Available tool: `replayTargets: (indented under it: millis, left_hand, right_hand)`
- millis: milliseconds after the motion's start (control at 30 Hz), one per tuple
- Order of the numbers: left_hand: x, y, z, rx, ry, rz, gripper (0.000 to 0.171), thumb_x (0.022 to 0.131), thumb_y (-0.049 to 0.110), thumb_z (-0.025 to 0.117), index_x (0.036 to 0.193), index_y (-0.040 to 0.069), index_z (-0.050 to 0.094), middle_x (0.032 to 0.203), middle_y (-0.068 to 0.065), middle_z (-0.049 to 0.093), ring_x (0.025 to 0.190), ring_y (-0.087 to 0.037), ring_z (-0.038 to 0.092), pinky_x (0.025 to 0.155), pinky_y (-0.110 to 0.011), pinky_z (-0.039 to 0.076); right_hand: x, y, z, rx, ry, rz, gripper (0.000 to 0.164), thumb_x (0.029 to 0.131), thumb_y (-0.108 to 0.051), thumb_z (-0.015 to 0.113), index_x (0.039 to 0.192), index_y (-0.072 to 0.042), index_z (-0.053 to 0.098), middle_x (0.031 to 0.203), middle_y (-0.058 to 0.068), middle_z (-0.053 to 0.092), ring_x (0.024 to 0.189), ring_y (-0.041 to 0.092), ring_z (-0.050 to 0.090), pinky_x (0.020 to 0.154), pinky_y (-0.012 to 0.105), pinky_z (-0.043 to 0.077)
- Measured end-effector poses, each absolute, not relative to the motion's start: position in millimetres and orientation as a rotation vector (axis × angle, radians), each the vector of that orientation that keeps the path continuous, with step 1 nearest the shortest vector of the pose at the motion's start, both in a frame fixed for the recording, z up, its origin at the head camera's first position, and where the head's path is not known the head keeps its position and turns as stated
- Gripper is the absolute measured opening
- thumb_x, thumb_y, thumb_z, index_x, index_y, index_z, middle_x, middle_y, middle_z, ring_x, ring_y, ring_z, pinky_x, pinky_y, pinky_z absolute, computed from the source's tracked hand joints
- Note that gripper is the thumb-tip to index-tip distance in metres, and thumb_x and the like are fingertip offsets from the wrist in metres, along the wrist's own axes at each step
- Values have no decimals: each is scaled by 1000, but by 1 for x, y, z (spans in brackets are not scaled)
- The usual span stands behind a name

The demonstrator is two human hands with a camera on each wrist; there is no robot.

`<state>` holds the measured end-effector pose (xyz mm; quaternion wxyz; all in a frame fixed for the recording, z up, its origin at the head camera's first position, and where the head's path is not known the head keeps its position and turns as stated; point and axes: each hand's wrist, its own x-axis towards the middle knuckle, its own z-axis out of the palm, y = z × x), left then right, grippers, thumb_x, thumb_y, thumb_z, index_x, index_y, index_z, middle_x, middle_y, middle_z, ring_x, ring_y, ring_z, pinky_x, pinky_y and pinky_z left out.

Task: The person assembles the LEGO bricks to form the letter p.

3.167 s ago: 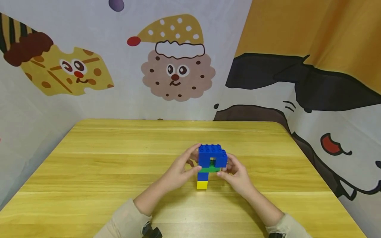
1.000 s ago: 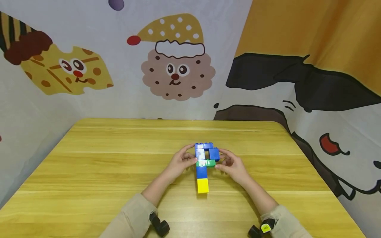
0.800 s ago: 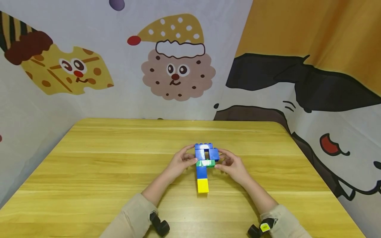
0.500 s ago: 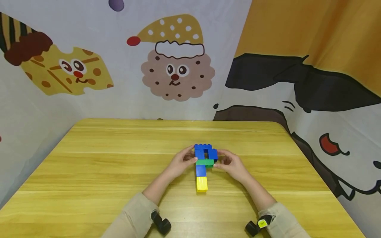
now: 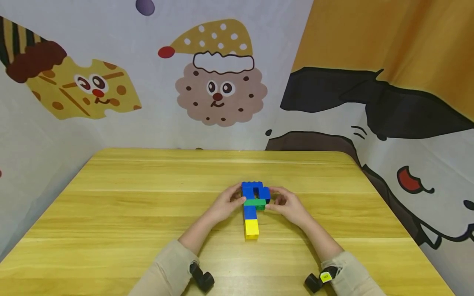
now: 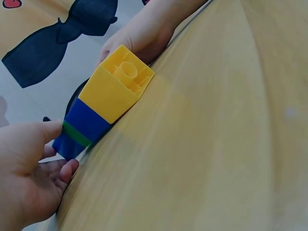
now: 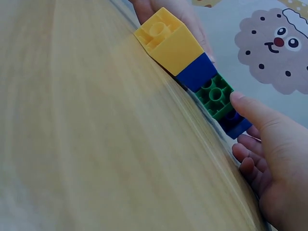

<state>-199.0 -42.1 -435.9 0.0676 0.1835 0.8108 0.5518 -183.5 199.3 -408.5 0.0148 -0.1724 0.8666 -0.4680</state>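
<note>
In the head view, a built stack of toy bricks is tilted back over the table, its yellow brick (image 5: 252,228) toward me. Beyond that come a blue brick (image 5: 249,212), a green brick (image 5: 254,202) and several blue bricks framing a small gap. My left hand (image 5: 224,205) holds the left side, thumb by the green brick. From the right, my right hand (image 5: 290,206) pinches the stack near its green and blue bricks. The yellow brick's hollow underside (image 6: 127,72) shows in the left wrist view. Whether the stack touches the table cannot be told.
The wooden table (image 5: 129,213) spreads out around both hands. Behind it hangs a cloth (image 5: 155,123) printed with cartoon figures. Black devices are strapped at both wrists, one of them the right wrist device (image 5: 320,279).
Since the earliest frame the stack has tipped from studs-up to leaning back, its yellow end swinging toward me. Over the last second its far end dips slightly. Both hands keep their hold.
</note>
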Motion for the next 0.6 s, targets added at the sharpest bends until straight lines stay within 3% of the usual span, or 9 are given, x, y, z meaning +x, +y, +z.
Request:
replayTargets:
  millis: [600]
  left_hand:
    - [-198,-40,-437,520,2468,1655,55,99,20,55,148,7,34,134,-12,51,105,-22,51,90,-37,44]
  right_hand:
    - [-182,198,-405,-493,2674,-1467,56,82,-10,77,131,3,52,113,17,58,75,23,52,64,26,45]
